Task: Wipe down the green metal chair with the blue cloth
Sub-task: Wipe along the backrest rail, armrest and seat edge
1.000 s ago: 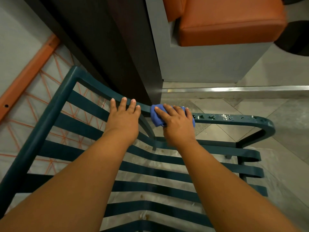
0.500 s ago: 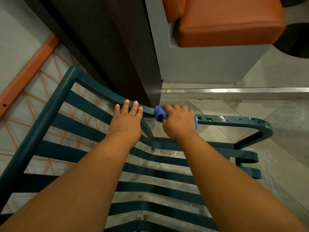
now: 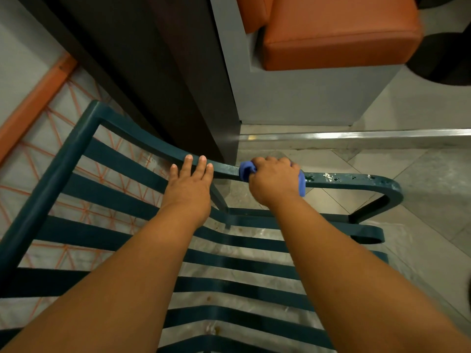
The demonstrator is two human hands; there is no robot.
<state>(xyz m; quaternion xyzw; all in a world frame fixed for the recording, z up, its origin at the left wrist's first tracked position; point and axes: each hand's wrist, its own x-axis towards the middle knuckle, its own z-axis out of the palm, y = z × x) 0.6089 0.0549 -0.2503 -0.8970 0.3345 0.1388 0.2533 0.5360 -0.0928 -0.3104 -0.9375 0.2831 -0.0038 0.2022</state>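
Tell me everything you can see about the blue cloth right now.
The blue cloth is a small, soft-looking rag, bunched up and wrapped over the chair's dark green armrest rail. The right hand closes around it, hiding most of it; only crumpled ends show at either side of the fist. White specks dot the rail just beyond it.

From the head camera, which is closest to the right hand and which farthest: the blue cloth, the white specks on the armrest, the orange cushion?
1. Blue cloth, gripped in the right hand.
2. White specks, just right on the armrest.
3. Orange cushion, top of view.
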